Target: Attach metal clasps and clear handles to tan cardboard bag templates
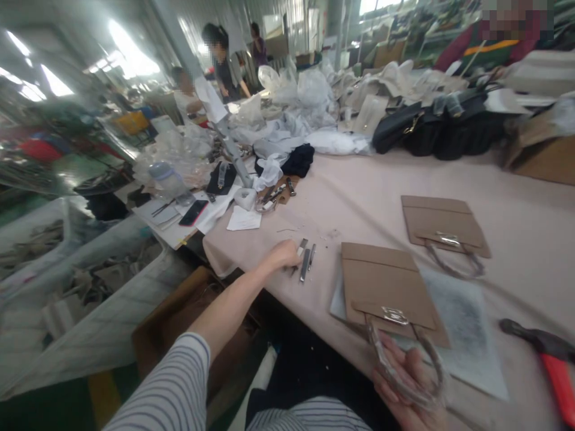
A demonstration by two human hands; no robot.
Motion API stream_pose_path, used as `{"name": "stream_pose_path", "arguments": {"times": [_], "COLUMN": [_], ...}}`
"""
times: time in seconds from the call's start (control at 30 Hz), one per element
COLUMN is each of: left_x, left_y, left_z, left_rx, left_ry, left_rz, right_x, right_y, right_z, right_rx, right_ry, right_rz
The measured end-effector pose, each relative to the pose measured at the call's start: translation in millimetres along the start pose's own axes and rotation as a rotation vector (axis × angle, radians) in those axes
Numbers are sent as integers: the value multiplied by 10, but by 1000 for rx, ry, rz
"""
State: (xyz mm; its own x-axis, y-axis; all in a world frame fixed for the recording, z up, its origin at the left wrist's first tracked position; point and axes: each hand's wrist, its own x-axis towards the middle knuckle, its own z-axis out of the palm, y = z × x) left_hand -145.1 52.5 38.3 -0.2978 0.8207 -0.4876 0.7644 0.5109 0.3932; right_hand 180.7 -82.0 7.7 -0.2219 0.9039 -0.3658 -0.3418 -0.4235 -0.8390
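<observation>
A brown handbag (389,278) lies flat near the table's front edge, with a silver clasp (395,315) on its flap. My right hand (399,374) is curled at its plastic-wrapped handle (381,359), with the fingers inside the loop. My left hand (287,256) is closed on the tabletop beside several small metal tools (305,264). Its fingertips touch the nearest piece, but what they grip is hidden. A second brown handbag (444,224) with the same clasp lies farther back.
A grey sheet (467,329) lies under the nearer bag. A hammer with a red handle (557,383) is at the right. Black bags (431,129), plastic wrapping (309,90) and a cardboard box (548,152) line the back. A phone (193,212) lies at left. Several people work beyond.
</observation>
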Motion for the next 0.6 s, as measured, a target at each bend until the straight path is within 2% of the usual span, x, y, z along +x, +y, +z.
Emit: {"name": "stream_pose_path", "arguments": {"times": [0.1, 0.2, 0.3, 0.43, 0.5, 0.6], "left_x": [-12, -142, -345, -600, -678, -722], "left_y": [-54, -64, 21, 308, 486, 700], "left_z": [-31, -65, -5, 281, 460, 686], "left_rx": [-118, -279, -619, -1319, -1439, -1462], "left_ry": [-25, -32, -69, -205, -239, -242], "left_rz": [15, 70, 155, 253, 307, 368], "right_x": [96, 147, 137, 115, 118, 136], "right_y": [27, 69, 75, 17, -12, -43], "right_z": [4, -6, 0, 62, 105, 165], "right_rx": [82, 115, 113, 157, 234, 322], "right_ry": [-29, -22, -93, -137, -103, -63], "right_rz": [54, 57, 88, 129, 150, 159]}}
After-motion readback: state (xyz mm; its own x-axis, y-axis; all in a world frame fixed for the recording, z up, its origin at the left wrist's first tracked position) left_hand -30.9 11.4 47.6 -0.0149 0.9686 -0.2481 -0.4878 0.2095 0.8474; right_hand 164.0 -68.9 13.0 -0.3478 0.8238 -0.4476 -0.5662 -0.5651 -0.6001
